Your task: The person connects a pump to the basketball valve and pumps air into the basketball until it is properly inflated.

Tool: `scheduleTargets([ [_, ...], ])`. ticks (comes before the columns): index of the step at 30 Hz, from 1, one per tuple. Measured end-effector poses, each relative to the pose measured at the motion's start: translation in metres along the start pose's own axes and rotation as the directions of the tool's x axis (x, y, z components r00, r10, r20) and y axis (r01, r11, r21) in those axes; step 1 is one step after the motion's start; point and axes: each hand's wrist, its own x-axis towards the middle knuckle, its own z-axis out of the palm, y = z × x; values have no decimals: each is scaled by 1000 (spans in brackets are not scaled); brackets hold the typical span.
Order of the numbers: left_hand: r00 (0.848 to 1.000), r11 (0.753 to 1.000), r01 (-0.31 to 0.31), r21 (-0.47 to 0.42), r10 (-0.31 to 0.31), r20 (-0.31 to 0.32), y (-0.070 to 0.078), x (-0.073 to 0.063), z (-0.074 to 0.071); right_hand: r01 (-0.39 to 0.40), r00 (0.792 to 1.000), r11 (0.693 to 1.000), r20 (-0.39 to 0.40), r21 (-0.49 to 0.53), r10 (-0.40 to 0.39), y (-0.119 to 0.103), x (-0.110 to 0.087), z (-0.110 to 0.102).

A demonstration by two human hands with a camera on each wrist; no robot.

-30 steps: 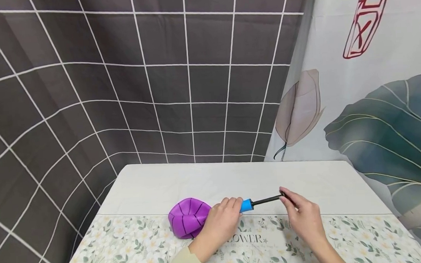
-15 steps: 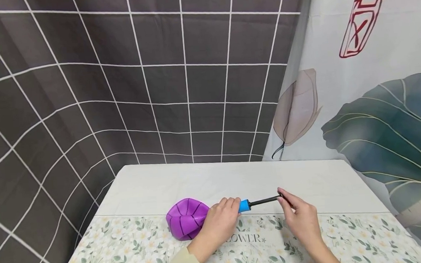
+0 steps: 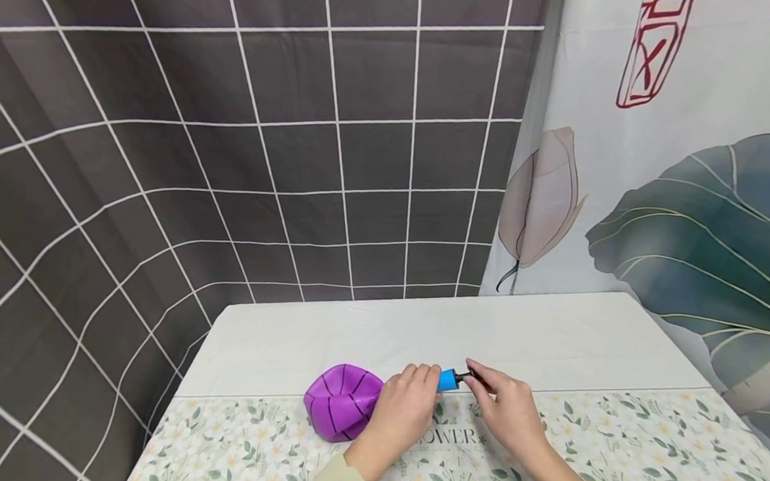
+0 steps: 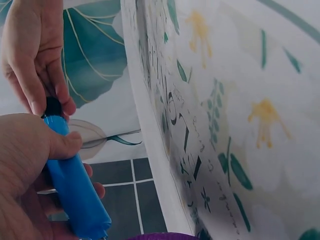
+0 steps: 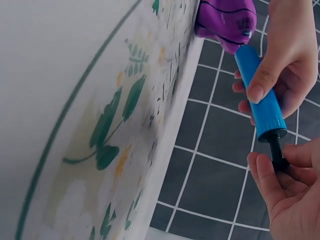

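Note:
My left hand (image 3: pixel 403 407) grips the blue barrel of a hand pump (image 3: pixel 446 380), thumb along one side and fingers round the other in the left wrist view. My right hand (image 3: pixel 509 411) pinches the black handle at the end of the pump's rod, close to the barrel; a short length of rod shows in the right wrist view. At the pump's other end is a purple ball (image 3: pixel 342 405) with black lines, dented and only partly inflated. The barrel's tip meets the ball in the right wrist view; in the head view my left hand hides that spot.
A white table (image 3: pixel 285 335) with a floral printed band lies under the hands. Behind it hangs a dark curtain (image 3: pixel 300 157) with a white grid, and to the right a pale curtain (image 3: pixel 620 182) with large leaves.
My right hand has moved left toward the barrel, and the long exposed rod has slid mostly inside. The left hand and the ball stay nearly where they were.

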Motion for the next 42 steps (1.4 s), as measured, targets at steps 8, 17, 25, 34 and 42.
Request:
scheduleTargets([
  [8, 1000, 1000, -13, -16, 12, -16, -3, -2, 1, 56, 997, 998, -46, 5, -56, 4, 3, -7],
  [17, 1000, 998, 23, -59, -23, 11, -5, -1, -1, 70, 983, 997, -170, -41, -76, 22, 14, -37],
  [25, 999, 997, 31, -67, -30, 20, -6, -1, -1, 3, 979, 999, -205, -45, -12, 31, 16, -50],
  [34, 999, 998, 34, -44, -34, 11, -2, 1, 1, 1, 986, 999, -165, -39, -8, 20, 7, -25],
  [42, 1000, 1000, 14, 4, -14, 13, 1, 1, 0, 0, 999, 1000, -52, -23, -1, 3, 1, -1],
])
